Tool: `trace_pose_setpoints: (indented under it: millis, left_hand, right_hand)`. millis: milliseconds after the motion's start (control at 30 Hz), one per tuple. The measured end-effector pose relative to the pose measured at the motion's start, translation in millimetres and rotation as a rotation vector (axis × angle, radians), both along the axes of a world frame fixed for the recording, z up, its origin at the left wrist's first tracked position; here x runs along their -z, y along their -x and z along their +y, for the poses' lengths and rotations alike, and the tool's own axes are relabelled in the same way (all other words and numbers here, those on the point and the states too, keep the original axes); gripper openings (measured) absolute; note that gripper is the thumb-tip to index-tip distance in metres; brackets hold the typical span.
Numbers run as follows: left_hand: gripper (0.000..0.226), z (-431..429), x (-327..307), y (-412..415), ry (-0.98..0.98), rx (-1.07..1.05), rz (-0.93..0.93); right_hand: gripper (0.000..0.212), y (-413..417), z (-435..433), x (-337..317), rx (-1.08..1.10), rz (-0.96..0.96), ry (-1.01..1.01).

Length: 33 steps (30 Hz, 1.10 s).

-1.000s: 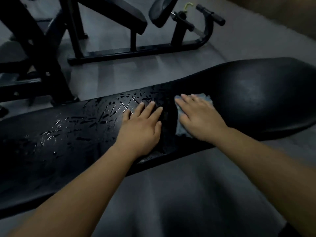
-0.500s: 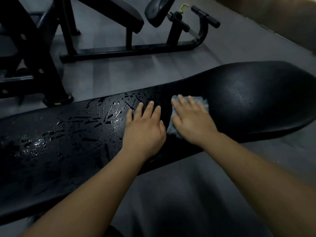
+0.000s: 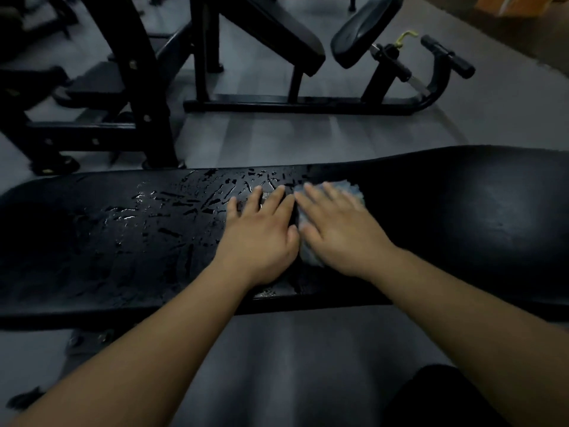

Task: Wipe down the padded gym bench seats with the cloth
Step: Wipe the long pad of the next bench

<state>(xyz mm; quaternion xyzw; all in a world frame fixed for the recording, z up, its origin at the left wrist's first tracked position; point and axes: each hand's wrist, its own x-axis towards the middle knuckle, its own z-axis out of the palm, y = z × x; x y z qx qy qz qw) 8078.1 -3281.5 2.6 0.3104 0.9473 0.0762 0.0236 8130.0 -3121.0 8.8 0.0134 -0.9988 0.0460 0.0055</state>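
A long black padded bench [image 3: 462,217] runs across the view, narrow on the left and wide on the right. Wet streaks glisten on its left half [image 3: 160,204]. My right hand [image 3: 341,232] lies flat with straight fingers on a pale blue cloth [image 3: 349,188], pressing it onto the pad near the middle; most of the cloth is hidden under the palm. My left hand [image 3: 261,238] rests flat on the wet pad just left of the right hand, thumb nearly touching it.
Beyond the bench stands another black machine with an angled pad [image 3: 277,35], a small seat pad [image 3: 360,29] and a floor frame [image 3: 308,104]. A black rack upright [image 3: 144,87] rises at the back left. Grey floor [image 3: 277,140] lies between them.
The view has swung so the bench now lies level across the frame. Both hands sit closer together, and the right hand with the cloth has slid slightly left towards the wet part.
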Motion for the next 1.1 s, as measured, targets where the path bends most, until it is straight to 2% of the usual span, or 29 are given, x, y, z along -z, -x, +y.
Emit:
trace_pose_setpoints:
  millis: [100, 200, 300, 367, 467, 533, 600, 700, 800, 900, 967, 1033, 1100]
  left_hand:
    - [0.072, 0, 0, 0, 0.043, -0.003, -0.011]
    - [0.072, 2, -1, -3, 0.071, -0.007, -0.018]
    - [0.072, 4, -4, -4, 0.062, -0.026, -0.022]
    - [0.072, 4, -5, -8, 0.043, -0.043, -0.022]
    - [0.076, 3, -7, -10, 0.013, -0.051, -0.016]
    - [0.077, 3, -7, -9, -0.009, -0.068, -0.023]
    - [0.076, 5, -7, -8, -0.026, -0.074, -0.013]
    - [0.075, 6, -2, -2, -0.071, -0.137, 0.006]
    - [0.074, 2, 3, -1, -0.101, -0.237, 0.023]
    - [0.076, -1, 1, 3, -0.055, -0.214, 0.023]
    - [0.076, -9, -3, 8, -0.02, -0.158, 0.011]
    - [0.074, -21, -5, 14, 0.002, -0.096, 0.033]
    - [0.07, -30, -3, 15, -0.002, -0.062, 0.048]
  right_hand:
    - [0.073, -31, 26, -1, -0.14, -0.028, 0.053]
    - [0.071, 12, 57, 2, 0.01, -0.025, 0.034]
    - [0.062, 57, 33, 5, 0.096, 0.0, 0.038]
    - [0.06, 48, 14, 5, -0.03, -0.008, 0.05]
    - [0.067, 8, 32, 1, -0.242, -0.009, 0.093]
    - [0.073, 17, 55, 0, -0.191, -0.014, 0.066]
    - [0.073, 52, 64, 1, -0.051, -0.015, 0.029]
    - [0.065, 86, 32, 3, 0.032, 0.002, 0.002]
    - [0.062, 48, 7, 5, -0.168, -0.007, 0.028]
    - [0.078, -1, 27, 1, -0.316, -0.027, 0.059]
    - [0.084, 11, 50, 0, -0.199, -0.042, 0.037]
    - [0.076, 42, 52, 0, -0.034, -0.034, 0.013]
    - [0.067, 52, 22, 1, 0.041, -0.032, 0.017]
